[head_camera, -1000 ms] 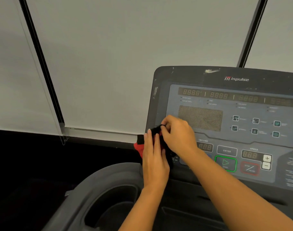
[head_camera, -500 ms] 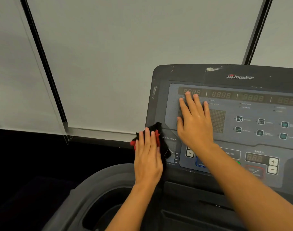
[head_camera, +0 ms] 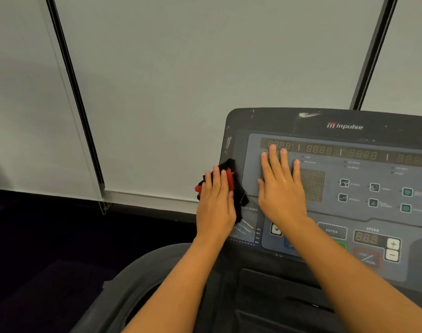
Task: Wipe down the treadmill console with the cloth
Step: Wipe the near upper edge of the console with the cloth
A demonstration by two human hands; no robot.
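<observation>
since a second ago the right hand has left the cloth and gone flat on the display panel; since half a second ago both hands have barely shifted.

treadmill console: dark frame, grey-blue face, fills right half of view. white blinds behind it, dark floor at lower left. logo on top edge reads "impulse". row of dim "8888" readouts under it. lower down, a button marked "enter", the word "speed" over an "888" window, plus and minus keys beside that. small print at lower left ends in "zones"; the rest too blurred to read. icon buttons at right, labels unreadable.

right hand: palm down, fingers spread and straight, pressed flat on the panel, tips at the first readout, covering the left part of the dot-matrix grid. grasping nothing. forearm runs in from lower right across the keys.

left hand: palm down, fingers together, pressing the cloth against the console's left edge. not curled round it, just flat on top.

cloth: black with red patches, bunched, sticking out past the fingertips and on both sides of the hand, partly overhanging the console edge.
</observation>
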